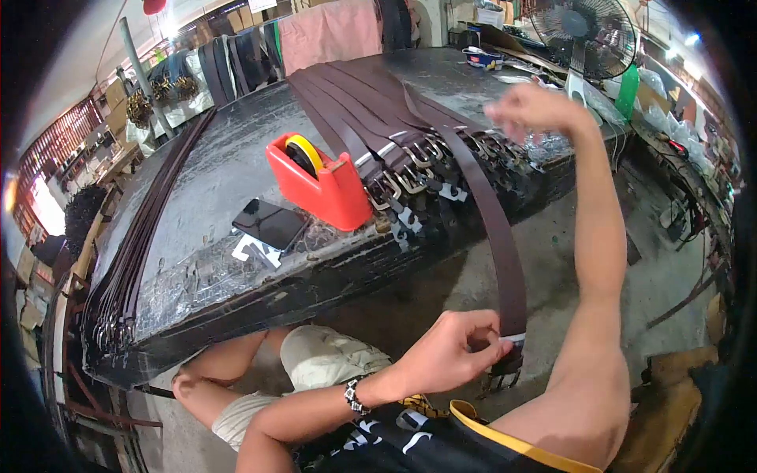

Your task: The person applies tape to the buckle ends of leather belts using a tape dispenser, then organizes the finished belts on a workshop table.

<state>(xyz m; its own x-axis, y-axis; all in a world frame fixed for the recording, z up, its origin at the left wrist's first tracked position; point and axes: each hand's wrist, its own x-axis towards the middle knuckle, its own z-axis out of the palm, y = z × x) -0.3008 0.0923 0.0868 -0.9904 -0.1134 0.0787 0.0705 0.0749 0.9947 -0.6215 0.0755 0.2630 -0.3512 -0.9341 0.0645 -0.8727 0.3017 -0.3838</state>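
A dark brown belt (498, 236) runs from the table down to my lap, its lower end by my left hand (461, 351). The thumb and forefinger of that hand pinch together at a white band (514, 338) on the belt. Just below it, the buckle end is partly hidden. My right hand (536, 110) is raised over the right side of the table, its fingers loosely bent and apart, slightly blurred, with nothing visible in them. Beneath it lie metal buckles (422, 158) on a row of brown belts (355, 98) spread across the table.
On the table (205, 213) stand a red tape dispenser (319, 185) with yellow tape and a black phone (270, 224). A bundle of thin dark belts (158, 213) lies along the left edge. A fan (583, 35) stands at the back right. Belts and pink cloth (327, 35) hang behind.
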